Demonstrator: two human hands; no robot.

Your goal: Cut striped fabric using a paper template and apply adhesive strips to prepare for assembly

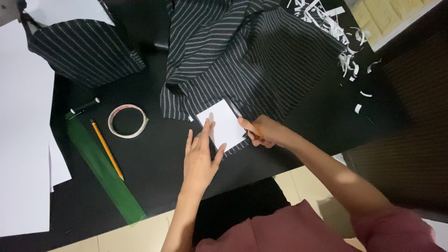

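White paper square (225, 125) lies on striped fabric (261, 60), pinned flat by the left hand (199, 156) from below; right hand (266, 131), gripping a pencil (255, 129), meets its right edge.

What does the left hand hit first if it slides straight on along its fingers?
The left hand points up-table, fingertips already on the white paper piece. Beyond that, probably the striped black fabric; nothing else shows between.
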